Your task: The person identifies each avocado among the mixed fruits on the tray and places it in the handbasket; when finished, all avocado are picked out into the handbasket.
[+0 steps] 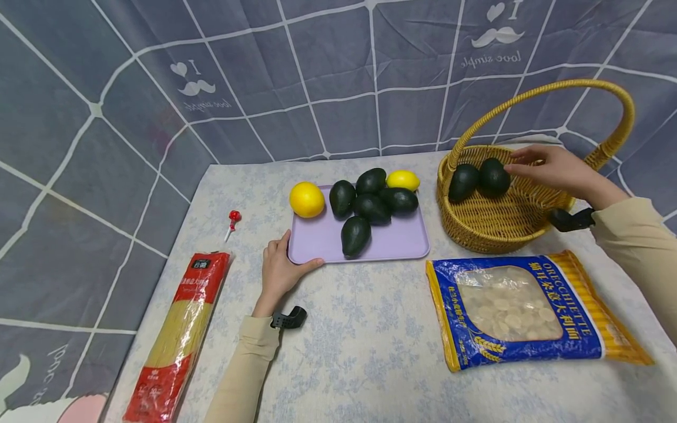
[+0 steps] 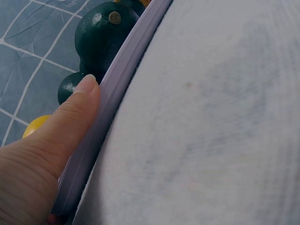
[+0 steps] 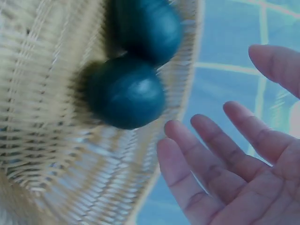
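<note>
My left hand [image 1: 280,267] holds the near left corner of a lilac tray [image 1: 394,242], thumb along the front edge and fingers at the left side. In the left wrist view, the thumb [image 2: 70,117] lies against the rim. Several dark green avocados [image 1: 356,236] lie on the tray with a lemon [image 1: 403,180] and a rounder yellow fruit [image 1: 307,200]. My right hand [image 1: 552,167] hovers over the wicker basket [image 1: 468,230], fingers spread and holding nothing. Two avocados [image 3: 126,93] sit inside the basket, just beyond its fingertips.
A blue and yellow bag of orecchiette pasta [image 1: 508,311] lies in front of the basket. Over on the left are a red pack of spaghetti [image 1: 177,335] and a red lollipop [image 1: 234,218]. The basket's tall handle [image 1: 550,88] arches above it; a grey curtain [image 1: 338,76] hangs behind.
</note>
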A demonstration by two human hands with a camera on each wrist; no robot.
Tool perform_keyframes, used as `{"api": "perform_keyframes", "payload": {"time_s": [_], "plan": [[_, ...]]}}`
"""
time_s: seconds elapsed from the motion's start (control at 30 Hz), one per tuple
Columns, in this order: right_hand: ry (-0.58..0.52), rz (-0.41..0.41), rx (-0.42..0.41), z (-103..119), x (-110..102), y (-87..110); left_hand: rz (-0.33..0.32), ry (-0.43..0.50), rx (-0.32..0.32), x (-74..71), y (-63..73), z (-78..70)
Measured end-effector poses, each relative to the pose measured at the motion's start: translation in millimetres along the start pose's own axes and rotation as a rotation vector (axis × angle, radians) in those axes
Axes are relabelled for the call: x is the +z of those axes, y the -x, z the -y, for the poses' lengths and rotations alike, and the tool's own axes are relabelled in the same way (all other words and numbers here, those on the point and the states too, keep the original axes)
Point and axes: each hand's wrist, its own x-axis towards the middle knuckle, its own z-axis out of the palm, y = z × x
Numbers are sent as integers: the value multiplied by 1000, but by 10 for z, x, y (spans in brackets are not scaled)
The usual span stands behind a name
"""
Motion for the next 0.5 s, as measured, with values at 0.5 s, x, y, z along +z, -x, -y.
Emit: {"api": "perform_keyframes", "payload": {"time_s": [0.5], "plan": [[-255,-380,-303,647,207,606,-22,1,25,5,4,0]]}}
